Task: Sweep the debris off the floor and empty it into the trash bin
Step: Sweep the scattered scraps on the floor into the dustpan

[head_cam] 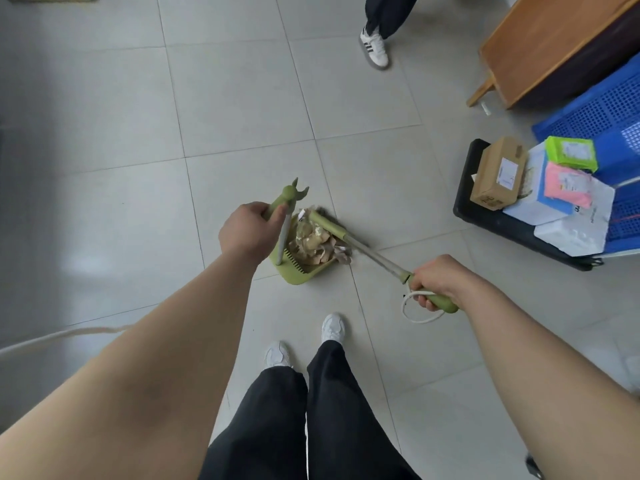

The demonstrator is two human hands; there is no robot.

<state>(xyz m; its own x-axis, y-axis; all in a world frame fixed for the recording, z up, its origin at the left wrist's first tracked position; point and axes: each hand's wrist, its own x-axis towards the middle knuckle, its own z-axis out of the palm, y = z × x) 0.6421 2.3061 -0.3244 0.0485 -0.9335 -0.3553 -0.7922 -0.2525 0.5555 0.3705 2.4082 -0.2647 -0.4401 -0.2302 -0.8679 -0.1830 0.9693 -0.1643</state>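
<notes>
Left hand [247, 233] gripping the dustpan [304, 268] handle, right hand [438, 280] clasping the broom [377, 254], a sweeper should keep the pan's lip flat against the floor [242, 98] while nudging debris [317, 245] in.

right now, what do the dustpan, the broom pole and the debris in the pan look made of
Dustpan: likely plastic, matte green, with moulded comb teeth. Broom pole: probably metal, thin and grey with a slight sheen. Debris: seemingly crumpled paper or card, brown and whitish, with sharp creases and torn edges.
</notes>
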